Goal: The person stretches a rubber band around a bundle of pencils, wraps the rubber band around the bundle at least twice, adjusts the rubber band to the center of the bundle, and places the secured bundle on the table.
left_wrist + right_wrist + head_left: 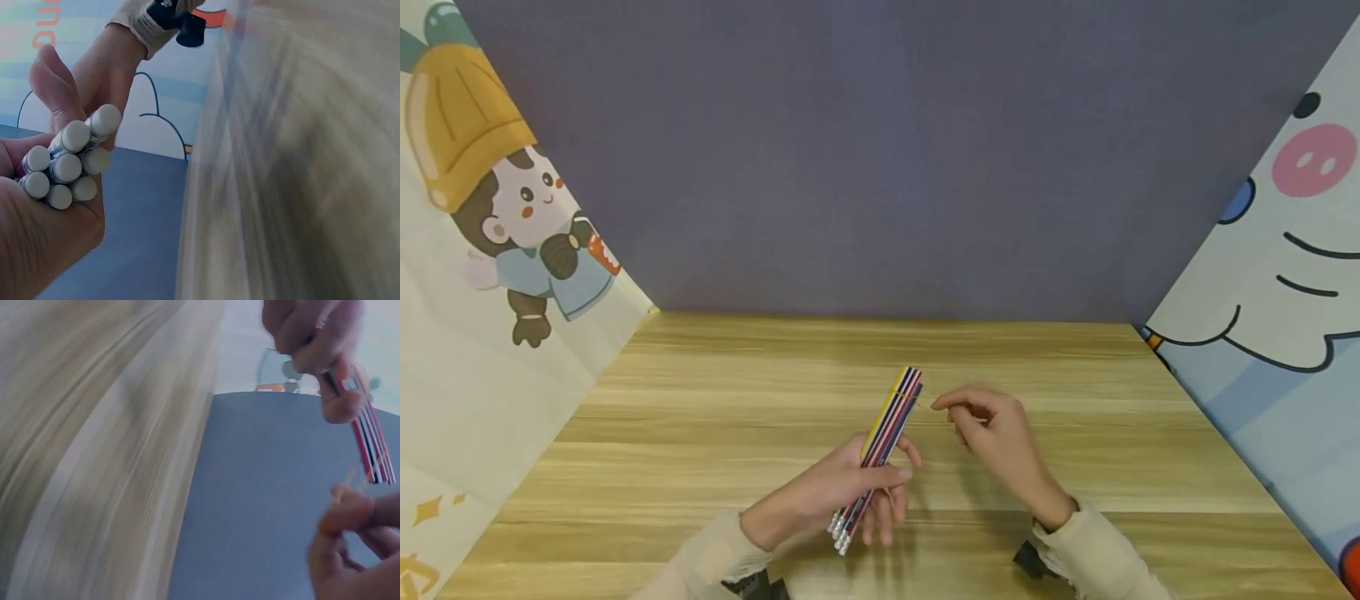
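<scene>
A bundle of several striped pencils (891,421) slants upward in my left hand (835,479), which grips it near the lower end with the thumb laid across. White erasers in silvery ferrules (65,167) cluster at that lower end, facing the left wrist camera. To the right, my right hand (1002,433) pinches a thin rubber band (924,406) between thumb and forefinger. The band stretches from the upper end of the bundle to those fingertips. In the right wrist view, the fingers (350,515) are blurred beside the pencil ends (380,475).
Both hands are above a wood-grain table (700,400). A dark grey panel (880,167) rises along its back edge. Cartoon-printed sheets flank it at the left (467,375) and right (1262,383). Dark wrist devices sit under both sleeves.
</scene>
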The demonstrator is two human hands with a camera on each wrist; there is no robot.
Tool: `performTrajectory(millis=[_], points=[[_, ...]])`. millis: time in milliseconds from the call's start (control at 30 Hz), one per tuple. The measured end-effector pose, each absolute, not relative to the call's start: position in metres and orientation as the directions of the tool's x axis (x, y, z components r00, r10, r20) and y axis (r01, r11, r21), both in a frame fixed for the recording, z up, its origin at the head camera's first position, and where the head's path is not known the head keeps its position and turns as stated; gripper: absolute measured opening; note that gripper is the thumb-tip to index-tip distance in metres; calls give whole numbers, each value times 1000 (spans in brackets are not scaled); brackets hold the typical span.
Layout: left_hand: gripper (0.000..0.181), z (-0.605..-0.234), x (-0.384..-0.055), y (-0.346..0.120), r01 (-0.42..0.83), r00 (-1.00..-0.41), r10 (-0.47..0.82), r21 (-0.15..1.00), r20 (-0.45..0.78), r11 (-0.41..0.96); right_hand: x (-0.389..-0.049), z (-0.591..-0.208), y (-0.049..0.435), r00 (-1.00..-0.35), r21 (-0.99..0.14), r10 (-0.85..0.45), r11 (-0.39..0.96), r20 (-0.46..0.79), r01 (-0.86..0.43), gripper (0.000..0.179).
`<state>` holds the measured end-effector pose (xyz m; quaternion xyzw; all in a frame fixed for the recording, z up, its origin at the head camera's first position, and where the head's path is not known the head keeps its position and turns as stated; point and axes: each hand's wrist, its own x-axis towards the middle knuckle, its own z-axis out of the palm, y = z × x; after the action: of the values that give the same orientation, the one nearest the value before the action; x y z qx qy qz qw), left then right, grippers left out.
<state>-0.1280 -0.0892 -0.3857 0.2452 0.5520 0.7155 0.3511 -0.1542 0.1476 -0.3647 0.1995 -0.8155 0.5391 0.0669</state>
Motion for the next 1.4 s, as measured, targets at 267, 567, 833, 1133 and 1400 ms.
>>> performTrajectory(millis=[267,567,833,1133,1400], points=[[23,-384,-130,-89,-137,-647,761,989,-44,-60,-166,-365,160,-856,-962,-517,238,-7,-136,19],[27,-390,-129,-88,-76,-597,802,997,-34,-13,-175,-363,171,-784,-941,-615,307,-83,-141,19],[18,-397,-120,-86,59,-570,818,990,-74,130,-178,-376,178,-542,-936,-837,248,-78,-249,17],[14,-393,-118,-87,222,-720,693,934,-38,281,-188,-386,187,-381,-985,-915,-86,137,-147,42],[14,-398,-122,-85,376,-774,631,840,52,391,-188,-388,181,-455,-989,-879,-142,141,-32,48]])
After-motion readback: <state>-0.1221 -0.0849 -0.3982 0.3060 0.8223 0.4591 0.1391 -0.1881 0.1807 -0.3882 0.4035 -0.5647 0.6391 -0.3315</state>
